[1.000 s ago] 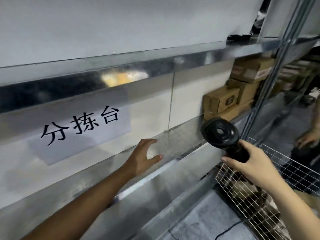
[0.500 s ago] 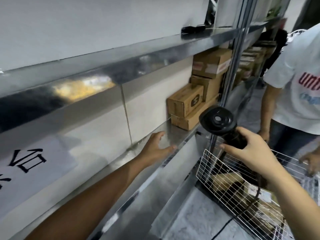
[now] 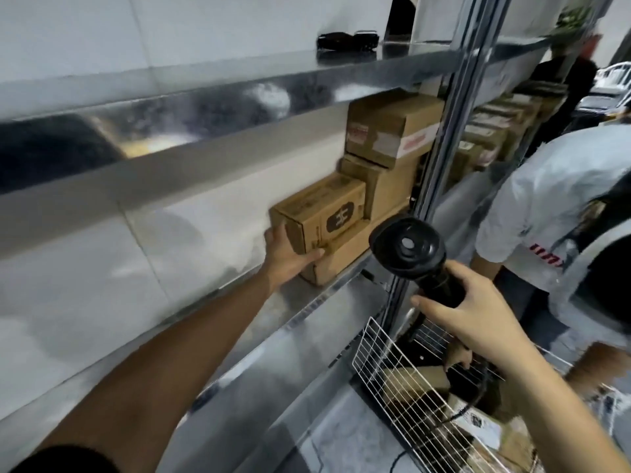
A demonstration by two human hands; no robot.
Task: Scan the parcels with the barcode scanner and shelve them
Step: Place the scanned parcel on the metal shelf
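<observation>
Item: small brown parcel [image 3: 321, 213], lying on a flatter carton [image 3: 336, 259] on the steel shelf [image 3: 290, 312], hard against a taller stack of cartons [image 3: 389, 155] on its far side. The left hand [image 3: 288, 256] is holding its near end, fingers [image 3: 278, 235] wrapping the end face and thumb pressing under the front bottom edge, so the fingers are clamping on the parcel. The right hand [image 3: 478, 314] is gripping the handle of the black barcode scanner [image 3: 408, 247], fingers closed round it, head hanging just right of the parcel. A wire basket [image 3: 392, 380] holding more parcels is sitting below that hand. Judgement: the parcel is being seated; squaring it flush with its neighbours and keeping the printed face outward seems wise, while the scanner stays clear of the shelf post [image 3: 440, 158].
</observation>
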